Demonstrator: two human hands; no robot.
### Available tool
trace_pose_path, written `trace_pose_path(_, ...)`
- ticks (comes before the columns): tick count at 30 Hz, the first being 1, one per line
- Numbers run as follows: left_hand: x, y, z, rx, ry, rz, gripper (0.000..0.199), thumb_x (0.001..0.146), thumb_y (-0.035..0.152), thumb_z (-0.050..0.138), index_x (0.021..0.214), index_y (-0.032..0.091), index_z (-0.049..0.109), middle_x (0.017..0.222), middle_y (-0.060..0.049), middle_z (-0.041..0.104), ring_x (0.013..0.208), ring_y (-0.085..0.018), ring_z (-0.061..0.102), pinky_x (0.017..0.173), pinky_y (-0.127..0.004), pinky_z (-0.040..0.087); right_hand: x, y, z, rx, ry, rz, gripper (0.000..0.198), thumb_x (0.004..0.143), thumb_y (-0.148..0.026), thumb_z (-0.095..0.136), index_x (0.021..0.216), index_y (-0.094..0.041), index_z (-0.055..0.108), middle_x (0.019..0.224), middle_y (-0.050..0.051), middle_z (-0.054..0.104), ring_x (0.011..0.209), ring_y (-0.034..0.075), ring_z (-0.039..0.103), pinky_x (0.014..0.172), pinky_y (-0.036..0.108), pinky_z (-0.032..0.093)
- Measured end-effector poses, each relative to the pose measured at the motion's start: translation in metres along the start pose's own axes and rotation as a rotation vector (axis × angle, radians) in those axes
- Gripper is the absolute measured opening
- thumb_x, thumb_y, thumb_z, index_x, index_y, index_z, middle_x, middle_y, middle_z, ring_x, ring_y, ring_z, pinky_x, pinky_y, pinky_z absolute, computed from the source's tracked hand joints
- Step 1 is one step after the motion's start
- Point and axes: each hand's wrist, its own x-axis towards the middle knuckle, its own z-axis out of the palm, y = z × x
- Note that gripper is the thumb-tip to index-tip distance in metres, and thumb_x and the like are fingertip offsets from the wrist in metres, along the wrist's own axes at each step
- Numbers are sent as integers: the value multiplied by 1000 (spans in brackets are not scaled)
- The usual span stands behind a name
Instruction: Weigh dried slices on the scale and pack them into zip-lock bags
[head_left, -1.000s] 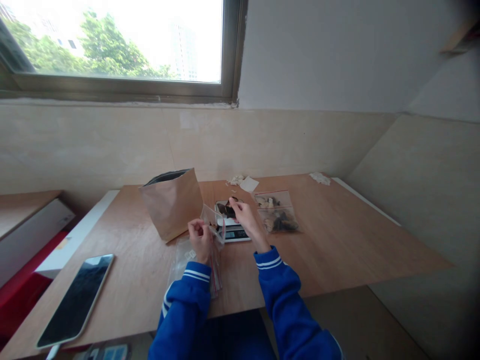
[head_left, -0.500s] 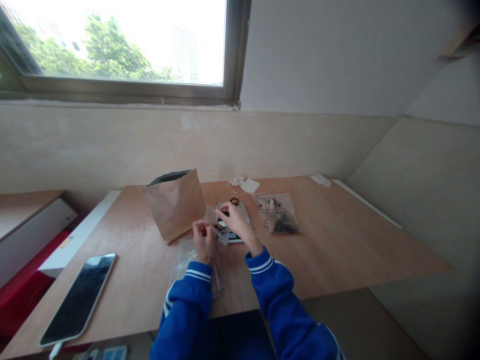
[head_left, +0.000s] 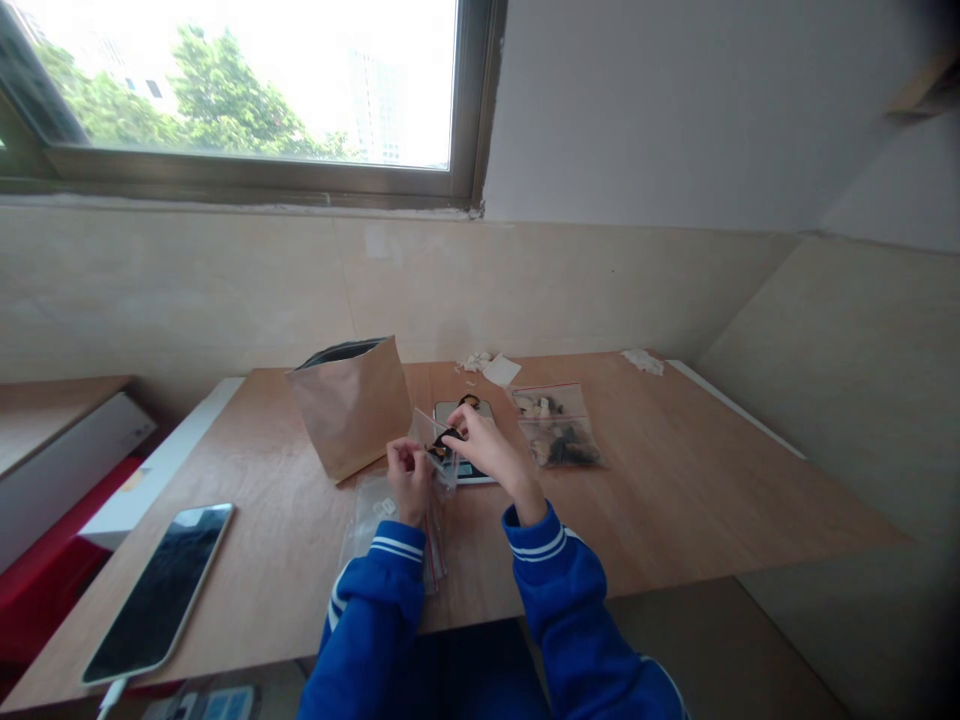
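My left hand (head_left: 409, 478) is closed, pinching the edge of a small clear zip bag (head_left: 422, 428) upright over the stack of bags. My right hand (head_left: 491, 452) has its fingertips closed on a dark dried piece (head_left: 448, 440) at the mouth of that bag; its exact kind I cannot make out. Behind the hands lies a flat kitchen scale (head_left: 486, 412), partly hidden, with another dark, brown-edged dried piece (head_left: 469, 400) at its far end. Under my left wrist spread several flat clear zip bags (head_left: 369, 515) with red and blue seal strips.
An opened brown paper pouch (head_left: 352, 410) stands left of the scale. To the right lie filled zip bags (head_left: 559, 430) of dried pieces. White scraps (head_left: 474, 362), a paper square (head_left: 501, 371) and crumpled plastic (head_left: 642, 361) sit far back; a charging phone (head_left: 161, 595) lies front left.
My right hand has shifted slightly right, and a dark dried piece now shows at its fingertips by the bag mouth. My left hand keeps its hold on the bag.
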Motion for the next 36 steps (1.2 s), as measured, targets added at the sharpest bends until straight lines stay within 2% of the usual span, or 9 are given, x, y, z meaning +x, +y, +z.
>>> trace_pose_path(4,1,-2,-1,5,4,13,19,75,24,61,86,20,46,62,8,48,43,-4,44,43,-16,36,-10,-5,-2,-102,-70,-4,19,76,-16,67,91,-19,56,76,0,61,77,17,61,66,25,41)
trace_pose_path(8,1,-2,-1,-7,-1,19,18,77,23,60,86,19,46,61,9,47,42,-4,43,42,-15,36,-12,-6,4,-106,-25,-8,18,77,-13,65,90,-19,55,88,4,64,90,20,63,72,26,42)
trace_pose_path(18,-3,6,0,-34,-32,41,21,78,29,63,84,20,45,57,10,45,39,-4,41,40,-16,35,-1,-3,24,-185,45,-34,15,77,-16,69,88,-19,58,86,7,67,89,24,64,72,30,46)
trace_pose_path(21,-4,9,2,-41,-16,48,22,78,31,63,83,20,44,58,9,47,40,-4,42,40,-16,36,-2,-4,28,-226,6,-40,11,79,-16,68,87,-18,61,81,7,68,83,24,66,65,28,45)
trace_pose_path(23,-4,9,2,-57,-17,46,23,79,32,63,83,20,43,58,10,46,38,-4,42,39,-16,35,-3,-4,28,-289,-49,-64,4,82,-20,67,79,-18,64,75,8,69,75,24,67,60,28,43)
trace_pose_path(27,-3,13,5,-107,-1,42,22,81,32,60,84,21,42,56,11,44,35,-5,40,35,-16,34,-8,-3,25,-397,-117,-82,40,94,-34,50,61,-18,65,64,12,68,64,22,65,55,28,39)
trace_pose_path(31,-3,20,6,-117,30,43,23,80,31,62,83,21,42,55,11,44,34,-4,41,34,-15,34,-6,1,14,-237,-202,-177,41,95,-33,47,64,-18,69,65,8,69,66,20,65,58,26,41)
trace_pose_path(33,-3,22,6,-118,46,43,24,80,32,63,82,21,42,55,11,45,34,-4,41,34,-14,34,4,8,5,-69,-140,-243,36,97,-32,43,79,-19,72,77,6,71,74,18,66,65,24,44)
trace_pose_path(36,-4,20,5,-124,57,43,22,82,32,61,83,22,42,54,12,45,35,-4,40,34,-14,34,29,31,0,7,188,-239,29,95,-28,42,102,-19,69,103,7,70,96,18,63,83,27,46)
